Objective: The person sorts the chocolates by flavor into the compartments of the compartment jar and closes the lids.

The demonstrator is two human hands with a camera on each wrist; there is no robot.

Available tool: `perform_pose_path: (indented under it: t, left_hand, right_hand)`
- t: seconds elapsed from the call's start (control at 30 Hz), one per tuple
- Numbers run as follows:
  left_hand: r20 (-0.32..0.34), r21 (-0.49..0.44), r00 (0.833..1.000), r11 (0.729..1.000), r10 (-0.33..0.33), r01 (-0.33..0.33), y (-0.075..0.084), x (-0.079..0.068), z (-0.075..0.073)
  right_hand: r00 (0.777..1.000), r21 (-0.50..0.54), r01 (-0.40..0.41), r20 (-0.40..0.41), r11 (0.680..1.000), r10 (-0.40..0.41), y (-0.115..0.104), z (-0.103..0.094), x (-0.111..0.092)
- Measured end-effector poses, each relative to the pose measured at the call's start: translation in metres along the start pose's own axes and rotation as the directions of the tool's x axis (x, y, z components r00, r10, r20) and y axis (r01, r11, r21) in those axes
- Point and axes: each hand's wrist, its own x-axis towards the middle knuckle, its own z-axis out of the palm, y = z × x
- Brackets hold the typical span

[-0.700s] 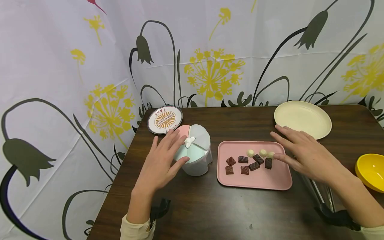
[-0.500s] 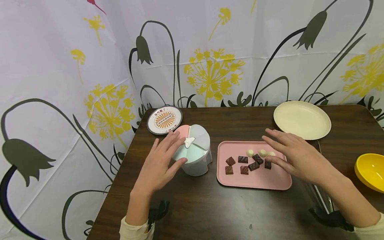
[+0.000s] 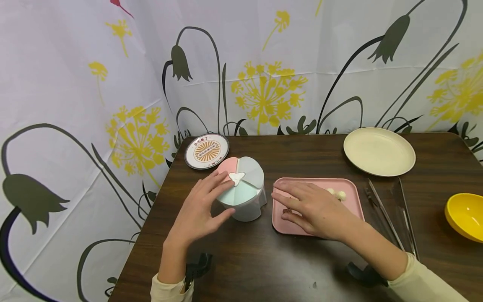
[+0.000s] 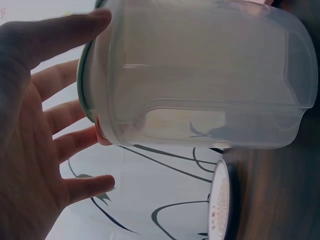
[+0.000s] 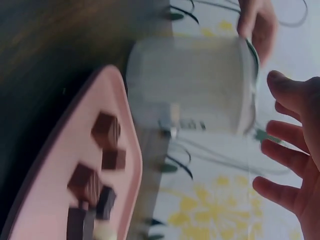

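Observation:
A translucent canister with a lid in pink, grey and mint sections stands on the table. My left hand is at the lid's left side, fingers spread; in the left wrist view the thumb lies by the lid's edge. Whether it touches the lid, I cannot tell. Over the pink tray my right hand hovers with spread fingers and holds nothing. It hides most of the dark chocolates, which show in the right wrist view. Round white sweets show past the hand.
A patterned plate lies behind the canister. To the right are a cream oval plate, metal tongs and a yellow bowl. A flowered cloth hangs behind the wooden table.
My right hand has swept left, from the tray's right edge to over the chocolates, towards the canister; the tongs show more fully. The left hand has shifted slightly down at the lid.

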Motion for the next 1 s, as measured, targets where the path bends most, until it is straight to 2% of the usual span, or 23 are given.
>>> perform_pose_path:
  t: [0.2, 0.4, 0.77, 0.9, 1.0]
  left_hand:
    - [-0.016, -0.011, 1.000, 1.000, -0.009, 0.009, 0.000, 0.000, 0.004]
    - [-0.041, 0.024, 0.999, 1.000, 0.000, 0.001, 0.002, 0.001, 0.006]
    - [-0.116, 0.123, 0.993, 0.992, -0.007, 0.021, 0.013, 0.007, 0.019]
    - [-0.130, 0.175, 0.991, 0.985, 0.008, 0.015, 0.017, 0.012, 0.024]
    - [-0.135, 0.178, 0.990, 0.984, 0.039, -0.014, 0.016, 0.016, 0.028]
  right_hand:
    - [1.000, -0.045, 0.030, 0.012, 0.999, -0.029, -0.007, 0.020, 0.026]
    - [0.999, -0.092, 0.040, 0.000, 0.995, -0.040, -0.006, 0.033, 0.040]
    - [0.999, -0.107, 0.015, 0.036, 0.994, -0.011, 0.001, 0.037, 0.047]
    - [0.999, -0.091, 0.022, 0.044, 0.996, -0.018, 0.004, 0.036, 0.048]
    - [0.999, -0.089, 0.033, 0.044, 0.995, -0.029, 0.007, 0.034, 0.049]
